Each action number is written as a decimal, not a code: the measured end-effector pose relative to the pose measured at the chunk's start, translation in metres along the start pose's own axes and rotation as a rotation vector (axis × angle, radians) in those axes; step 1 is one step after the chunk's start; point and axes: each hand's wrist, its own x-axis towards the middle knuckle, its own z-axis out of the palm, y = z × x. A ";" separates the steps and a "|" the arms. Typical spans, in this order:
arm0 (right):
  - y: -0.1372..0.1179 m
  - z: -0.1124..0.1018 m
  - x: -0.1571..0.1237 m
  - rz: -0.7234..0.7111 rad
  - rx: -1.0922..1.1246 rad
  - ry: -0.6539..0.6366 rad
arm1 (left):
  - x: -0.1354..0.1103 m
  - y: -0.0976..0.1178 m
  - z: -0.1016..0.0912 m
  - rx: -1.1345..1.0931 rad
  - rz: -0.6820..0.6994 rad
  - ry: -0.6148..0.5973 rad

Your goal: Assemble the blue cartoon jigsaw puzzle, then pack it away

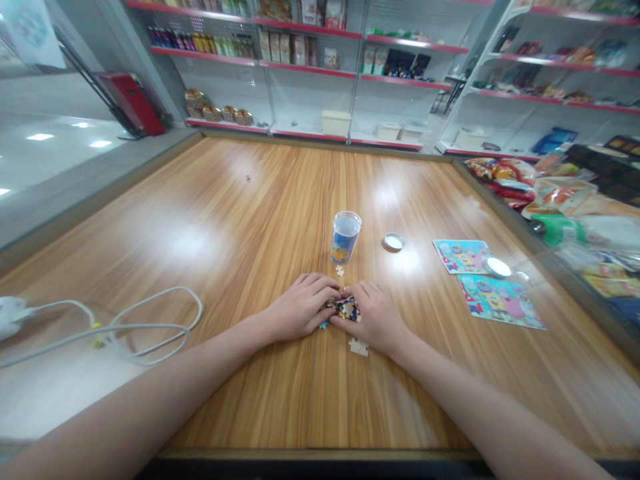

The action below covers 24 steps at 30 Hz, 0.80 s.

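Observation:
My left hand (303, 305) and my right hand (376, 317) lie side by side on the wooden table (225, 220), fingers curled around a small heap of jigsaw puzzle pieces (345, 308) gathered between them. One loose piece (340, 271) lies just beyond the hands, and another pale piece (359, 347) rests by my right wrist. An open clear cup with a blue cartoon label (345, 237) stands upright a little farther away.
A round lid (394, 241) lies right of the cup. Two cartoon puzzle pictures (463, 256) (500, 301) and a second white lid (499, 267) lie at the right. A white cable (125, 327) loops at the left. Snack packets (550, 193) and shop shelves surround the table.

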 end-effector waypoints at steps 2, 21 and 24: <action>0.000 0.003 -0.001 -0.045 0.025 0.025 | 0.000 0.000 -0.001 -0.001 0.003 0.007; -0.001 -0.039 -0.015 0.159 -0.031 -0.171 | 0.005 0.015 0.008 -0.069 -0.128 0.099; -0.001 -0.026 -0.017 0.169 0.005 -0.160 | 0.005 0.016 0.009 -0.096 -0.114 0.086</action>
